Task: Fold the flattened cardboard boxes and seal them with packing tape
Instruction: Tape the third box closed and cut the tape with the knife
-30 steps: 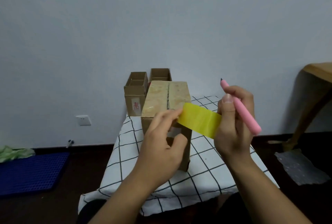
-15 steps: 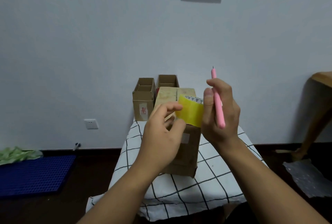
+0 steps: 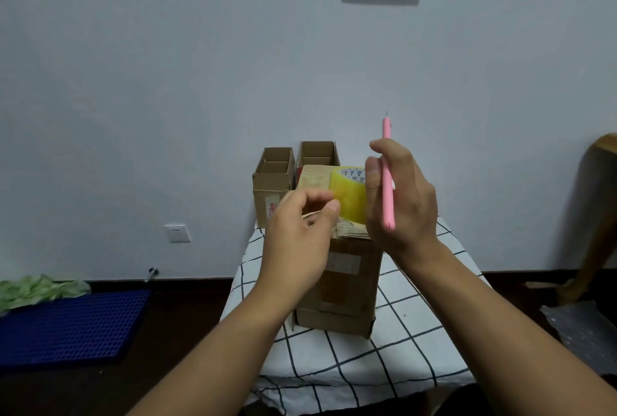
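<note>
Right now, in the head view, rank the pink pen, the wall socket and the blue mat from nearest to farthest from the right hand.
1. Pink pen: gripped in the right hand itself, tip pointing up.
2. Wall socket: on the wall, off to the left, past the left hand.
3. Blue mat: on the floor at far left, lowest and farthest.
</note>
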Available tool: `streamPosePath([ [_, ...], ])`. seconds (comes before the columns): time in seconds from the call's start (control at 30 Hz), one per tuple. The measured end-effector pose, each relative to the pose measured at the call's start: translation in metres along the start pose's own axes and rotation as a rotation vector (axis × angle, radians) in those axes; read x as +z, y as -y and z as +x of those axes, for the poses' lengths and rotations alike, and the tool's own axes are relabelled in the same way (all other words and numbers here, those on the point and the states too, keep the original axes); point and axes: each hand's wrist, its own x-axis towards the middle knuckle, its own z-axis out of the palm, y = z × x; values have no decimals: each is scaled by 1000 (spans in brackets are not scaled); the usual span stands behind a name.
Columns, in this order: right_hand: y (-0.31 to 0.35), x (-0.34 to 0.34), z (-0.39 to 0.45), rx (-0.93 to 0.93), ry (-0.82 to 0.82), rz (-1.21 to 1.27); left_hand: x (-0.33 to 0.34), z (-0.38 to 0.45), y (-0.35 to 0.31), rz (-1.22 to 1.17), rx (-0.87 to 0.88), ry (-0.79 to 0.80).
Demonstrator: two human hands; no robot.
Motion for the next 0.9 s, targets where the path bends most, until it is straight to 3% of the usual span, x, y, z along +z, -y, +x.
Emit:
streamPosePath([
  [0.27,0,8,0,-54,35,-15,6,17,13,145,-2,-85],
  [0.47,-1,12,-5,-13,64,-4,11,27,20,325,37,-40],
  [0.6,-4,10,-4,15,235,80,8,39,22,414,80,-54],
  [0.7,-8,9,-4,-89,426,107,1,47,17,439,95,-73],
  [0.9,-22,9,-6,-190,563,-92,-6,53,14,525,131,-9],
])
